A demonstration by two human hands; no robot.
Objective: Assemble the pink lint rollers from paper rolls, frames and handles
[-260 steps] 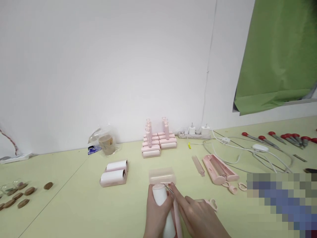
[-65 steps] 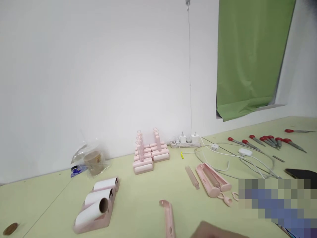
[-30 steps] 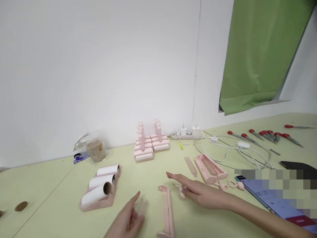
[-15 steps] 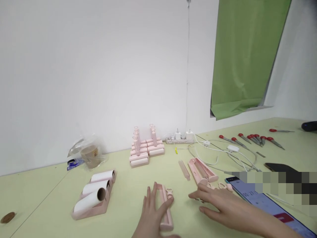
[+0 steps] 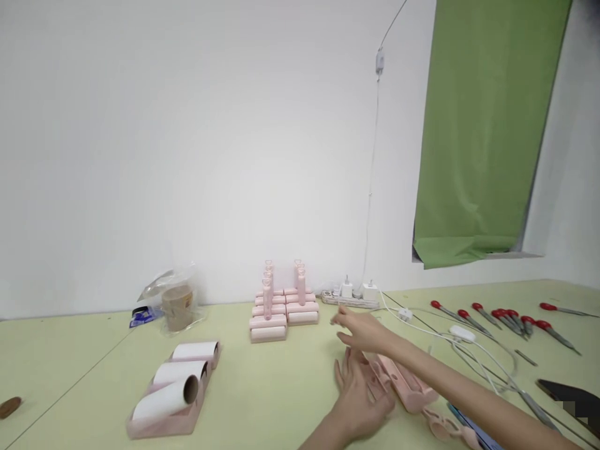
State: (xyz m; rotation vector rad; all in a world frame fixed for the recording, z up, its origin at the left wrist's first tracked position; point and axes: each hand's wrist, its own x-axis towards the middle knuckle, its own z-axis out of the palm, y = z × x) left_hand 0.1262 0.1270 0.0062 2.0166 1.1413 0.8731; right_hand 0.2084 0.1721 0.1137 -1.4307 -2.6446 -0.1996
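**Pink rollers grouped by the wall, loose parts under the hands**

In two rows against the wall, the pink rollers are seen with their handles upright, and they appear to be fully put together. Nearer, on the left, three white rolls are set on pink trays; the front roll is tilted askew, with its hollow end exposed. No upright handles are seen on these, so that group is judged to be only partly made up.

At the right of the work area, a pink frame is lying on the table, partly covered by the left hand. It is touched by that hand, but whether it is gripped or merely pressed cannot be told. The right hand is held just beyond, its fingers loosely bent and its fingertips apart; the palm is hidden, so whether anything is held cannot be told.

Beside the frame, a pink case is partly crossed by the right forearm, with pink loops lying near it. These parts are judged to be left unassembled.
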